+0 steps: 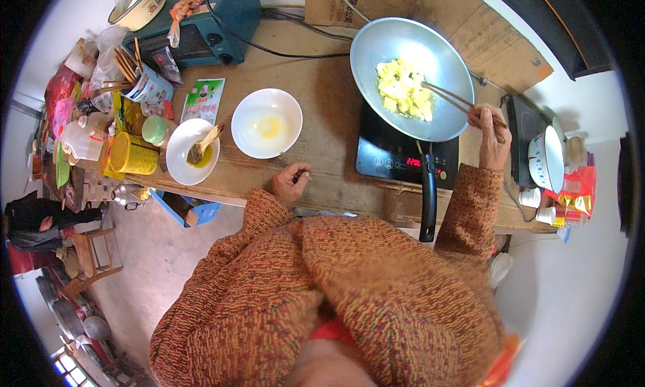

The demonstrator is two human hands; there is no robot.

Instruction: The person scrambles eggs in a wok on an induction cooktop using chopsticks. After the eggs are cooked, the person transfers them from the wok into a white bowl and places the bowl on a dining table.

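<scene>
My right hand (492, 130), at the upper right of the frame, grips wooden chopsticks (450, 95), which slant up and leftward over the rim of the pale pan (447, 51). Their tips meet the yellow scrambled egg (402, 88), lying in the pan left of my hand and slightly higher. Near the frame's centre, my left hand (289, 185) is loosely clenched, just below the white bowl (245, 121).
</scene>
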